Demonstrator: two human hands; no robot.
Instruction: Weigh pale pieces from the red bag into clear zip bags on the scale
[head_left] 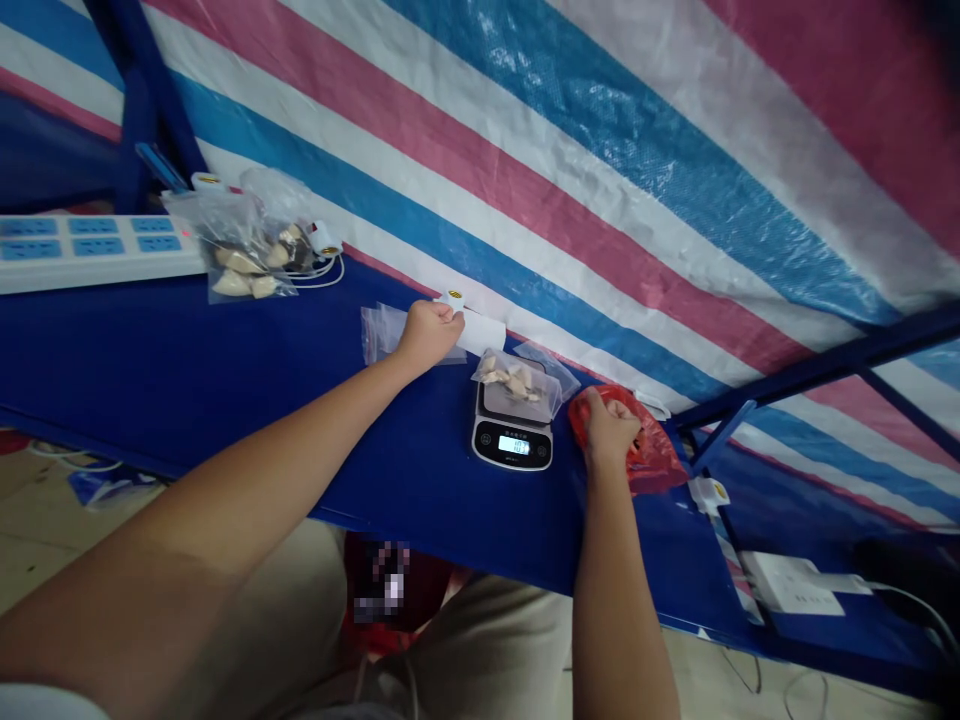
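In the head view, the left hand (431, 335) is above the far part of the blue counter (225, 365), its grip closed with the fingers folded in; whether it pinches anything I cannot tell. A white paper (484, 332) lies just beside its fingertips, and flat clear bags (382, 335) lie under and beside the hand. The right hand (611, 430) is at a red plastic bag (660, 460), its fingers curled over the bag; how tightly its grip is closed, and on what, I cannot tell.

Between the two hands stands a small digital scale (513, 446), its display lit, the digits too small to read surely. On its platform lies a clear bag with pale pieces (517, 382), slightly overhanging the edge. Another clear bag (559, 370) lies just behind it to the right.

Well apart, toward the far left, filled clear bags (244, 270) holding pale and dark pieces lie beside a white power strip (97, 250) with blue sockets. A red, white and blue striped sheet (480, 150) hangs behind the counter.
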